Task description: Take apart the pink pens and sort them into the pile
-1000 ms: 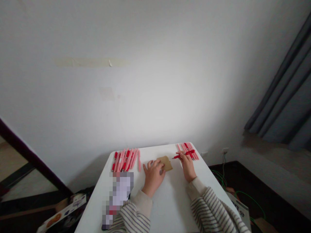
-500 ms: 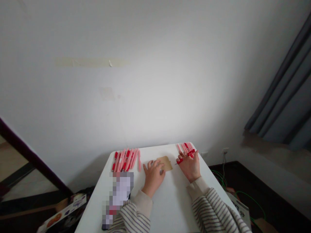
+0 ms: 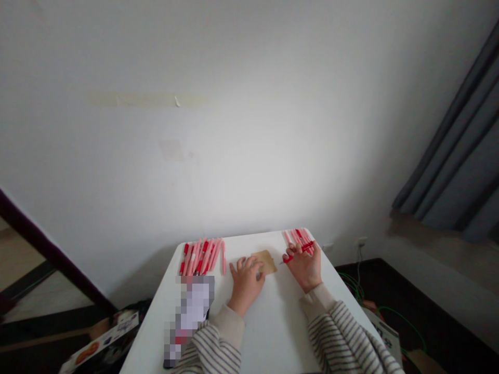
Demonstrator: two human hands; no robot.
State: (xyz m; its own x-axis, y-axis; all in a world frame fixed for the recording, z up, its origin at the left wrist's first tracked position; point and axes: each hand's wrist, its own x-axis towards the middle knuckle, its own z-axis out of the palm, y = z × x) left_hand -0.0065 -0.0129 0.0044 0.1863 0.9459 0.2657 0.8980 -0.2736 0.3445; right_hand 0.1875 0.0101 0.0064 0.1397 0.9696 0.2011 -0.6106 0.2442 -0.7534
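Observation:
My left hand (image 3: 246, 282) lies flat with its fingers spread on the white table (image 3: 268, 332), its fingertips pressing the near edge of a small brown card (image 3: 266, 260). My right hand (image 3: 305, 267) is closed round a red pen (image 3: 297, 253), which points left toward the card. It sits just in front of a row of several pink and red pens (image 3: 301, 238) at the table's far right corner. A second, larger row of several pink and red pens (image 3: 203, 256) lies at the far left, apart from both hands.
A blurred-out patch (image 3: 189, 315) covers something on the table's left side. A colourful box (image 3: 99, 343) lies on the floor to the left. Green cables (image 3: 354, 286) and a grey curtain (image 3: 460, 166) are to the right. A white wall stands behind the table.
My right hand has turned and drawn the red pen back toward the right-hand row of pens, away from the brown card. My left hand has stayed on the card.

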